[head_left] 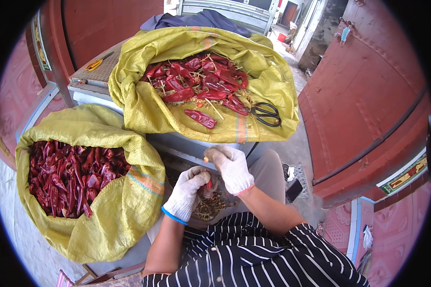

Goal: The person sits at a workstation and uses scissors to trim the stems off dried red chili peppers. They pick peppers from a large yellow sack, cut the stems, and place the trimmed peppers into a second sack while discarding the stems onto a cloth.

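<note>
My left hand [186, 192], in a white knit glove with a blue cuff, is closed on a dried red chili pepper [209, 184], most of it hidden by the fingers. Just right of it, my right hand [232, 171], in a matching glove with a pink cuff, is pinched shut; a tiny yellow-orange bit shows at its fingertips, too small to name. Ahead, an open yellow woven sack [163, 112] holds long red chilies [196, 79] with pale stems. A single chili [200, 118] and black-handled scissors [266, 114] lie on its near flap.
At the left stands a second yellow sack [115, 225], filled with red chilies [72, 177]. Below my hands lies a heap of cut stems [209, 206]. A yellow-handled tool [95, 65] rests on the table [107, 64]. A red metal door [364, 95] stands at the right.
</note>
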`<state>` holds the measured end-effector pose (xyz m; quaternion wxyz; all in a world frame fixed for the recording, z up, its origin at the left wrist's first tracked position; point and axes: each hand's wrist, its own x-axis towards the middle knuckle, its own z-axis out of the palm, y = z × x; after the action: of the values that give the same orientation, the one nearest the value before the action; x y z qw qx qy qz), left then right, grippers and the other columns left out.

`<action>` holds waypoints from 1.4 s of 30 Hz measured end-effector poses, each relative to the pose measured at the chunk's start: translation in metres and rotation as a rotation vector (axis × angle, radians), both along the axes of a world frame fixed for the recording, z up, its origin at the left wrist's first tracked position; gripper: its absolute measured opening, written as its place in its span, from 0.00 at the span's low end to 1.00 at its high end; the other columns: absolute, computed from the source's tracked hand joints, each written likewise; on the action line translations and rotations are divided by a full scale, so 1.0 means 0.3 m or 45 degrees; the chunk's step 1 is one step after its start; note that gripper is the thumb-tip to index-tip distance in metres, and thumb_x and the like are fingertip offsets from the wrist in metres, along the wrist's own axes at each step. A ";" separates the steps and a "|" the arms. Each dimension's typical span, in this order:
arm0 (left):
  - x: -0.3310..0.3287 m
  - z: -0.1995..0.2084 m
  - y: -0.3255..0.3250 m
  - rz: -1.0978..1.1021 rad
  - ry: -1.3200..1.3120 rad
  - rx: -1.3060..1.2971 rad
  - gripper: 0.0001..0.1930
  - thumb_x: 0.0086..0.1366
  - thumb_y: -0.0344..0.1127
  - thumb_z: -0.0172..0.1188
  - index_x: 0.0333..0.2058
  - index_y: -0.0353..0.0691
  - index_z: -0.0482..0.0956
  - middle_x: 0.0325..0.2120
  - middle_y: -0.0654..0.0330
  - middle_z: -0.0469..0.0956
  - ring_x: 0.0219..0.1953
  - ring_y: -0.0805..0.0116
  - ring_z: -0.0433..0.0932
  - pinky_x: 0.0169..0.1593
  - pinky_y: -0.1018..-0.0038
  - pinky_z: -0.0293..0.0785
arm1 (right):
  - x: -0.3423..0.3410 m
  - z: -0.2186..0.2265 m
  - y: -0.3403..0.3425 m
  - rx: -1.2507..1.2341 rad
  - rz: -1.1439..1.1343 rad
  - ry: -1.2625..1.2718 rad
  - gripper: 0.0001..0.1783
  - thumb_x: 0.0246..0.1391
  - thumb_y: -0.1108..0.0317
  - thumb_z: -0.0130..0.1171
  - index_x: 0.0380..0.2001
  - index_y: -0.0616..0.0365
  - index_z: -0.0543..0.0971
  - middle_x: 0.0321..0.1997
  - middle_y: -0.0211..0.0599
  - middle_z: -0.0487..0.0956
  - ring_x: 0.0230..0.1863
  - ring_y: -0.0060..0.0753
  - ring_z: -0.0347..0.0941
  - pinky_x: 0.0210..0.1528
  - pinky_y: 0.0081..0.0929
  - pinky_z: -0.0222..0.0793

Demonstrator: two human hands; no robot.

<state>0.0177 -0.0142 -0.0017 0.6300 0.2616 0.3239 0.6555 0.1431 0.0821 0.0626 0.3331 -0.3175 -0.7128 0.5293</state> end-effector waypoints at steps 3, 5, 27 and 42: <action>0.018 -0.025 -0.017 0.117 -0.091 0.018 0.12 0.61 0.38 0.61 0.24 0.37 0.72 0.18 0.58 0.70 0.19 0.71 0.64 0.23 0.74 0.62 | 0.043 0.038 0.063 0.097 0.065 -0.191 0.12 0.60 0.63 0.58 0.38 0.57 0.85 0.28 0.37 0.79 0.34 0.27 0.76 0.38 0.32 0.71; -0.013 -0.079 -0.026 0.141 -0.214 0.106 0.11 0.64 0.37 0.60 0.26 0.38 0.74 0.19 0.59 0.71 0.19 0.74 0.65 0.23 0.78 0.62 | 0.084 0.106 0.065 0.743 0.294 -0.502 0.13 0.60 0.58 0.59 0.37 0.53 0.86 0.28 0.39 0.79 0.34 0.36 0.78 0.37 0.38 0.72; -0.024 -0.010 0.032 0.259 -0.530 -0.075 0.07 0.66 0.30 0.58 0.42 0.41 0.73 0.29 0.57 0.79 0.26 0.65 0.77 0.29 0.73 0.74 | -0.105 0.066 0.264 1.545 -0.165 -0.779 0.18 0.58 0.56 0.59 0.49 0.52 0.77 0.34 0.40 0.79 0.35 0.45 0.81 0.34 0.44 0.77; -0.085 -0.058 0.015 0.048 -0.535 -0.092 0.28 0.65 0.69 0.54 0.40 0.46 0.73 0.21 0.63 0.69 0.20 0.72 0.64 0.24 0.76 0.58 | 0.031 0.189 0.122 1.550 0.368 -0.727 0.12 0.52 0.56 0.62 0.34 0.50 0.76 0.30 0.35 0.77 0.34 0.42 0.80 0.39 0.40 0.74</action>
<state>-0.0077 -0.0097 -0.0190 0.6803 0.0904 0.2136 0.6952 0.1525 0.1186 0.1194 0.1774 -0.1026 -0.9783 -0.0307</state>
